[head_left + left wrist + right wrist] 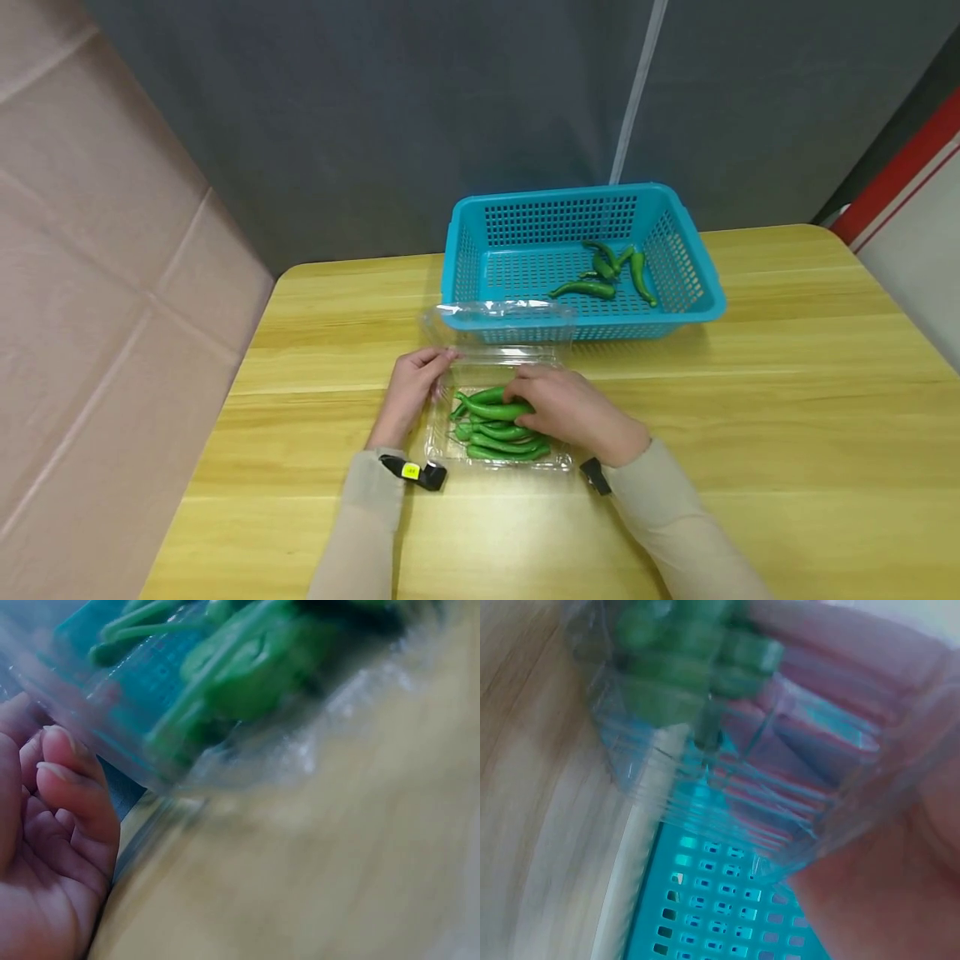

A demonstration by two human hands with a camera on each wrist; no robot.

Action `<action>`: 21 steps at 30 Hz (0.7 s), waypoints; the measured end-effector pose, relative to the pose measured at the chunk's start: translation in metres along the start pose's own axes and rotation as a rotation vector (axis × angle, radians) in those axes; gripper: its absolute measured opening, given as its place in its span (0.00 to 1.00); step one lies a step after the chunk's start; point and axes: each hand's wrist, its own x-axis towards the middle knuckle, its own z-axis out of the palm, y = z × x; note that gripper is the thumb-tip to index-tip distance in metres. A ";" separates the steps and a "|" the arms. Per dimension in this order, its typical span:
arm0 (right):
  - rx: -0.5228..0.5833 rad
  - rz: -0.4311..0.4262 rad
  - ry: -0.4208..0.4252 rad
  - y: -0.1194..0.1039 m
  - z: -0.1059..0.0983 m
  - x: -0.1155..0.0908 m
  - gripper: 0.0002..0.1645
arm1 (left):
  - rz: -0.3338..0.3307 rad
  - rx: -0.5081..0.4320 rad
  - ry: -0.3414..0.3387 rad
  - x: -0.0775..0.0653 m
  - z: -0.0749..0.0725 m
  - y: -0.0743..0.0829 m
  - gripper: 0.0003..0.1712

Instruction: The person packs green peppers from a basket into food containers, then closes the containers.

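A clear plastic clamshell box [435,450] lies on the table with its lid [498,321] raised toward the basket. Several long green chili peppers [508,446] lie side by side in its base. At the box's far left corner, my left hand [411,387] pinches the plastic edge between thumb and fingers. My right hand [566,404] reaches into the box from the right, its thumb and fingers around one end of an upper chili pepper [498,411]. In the right wrist view, the fingers [840,705] show through the box's clear wall.
Behind the box stands a blue plastic basket [471,237], with several more chili peppers [587,289] on its right side. The raised lid overlaps the basket's front rim in the head view. A grey curtain [375,125] hangs behind the wooden table [795,358].
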 end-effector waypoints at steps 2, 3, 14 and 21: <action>-0.002 0.002 0.000 0.000 0.000 0.000 0.15 | 0.003 0.000 -0.003 0.000 0.000 0.000 0.16; -0.005 0.004 -0.001 -0.001 0.000 0.000 0.15 | 0.004 0.000 -0.006 0.000 0.000 0.001 0.16; 0.002 0.016 -0.010 -0.002 0.000 0.000 0.15 | 0.004 0.003 -0.008 0.000 0.000 0.000 0.17; 0.031 0.008 -0.002 -0.002 -0.001 0.000 0.16 | 0.010 0.003 0.005 0.000 0.000 -0.001 0.17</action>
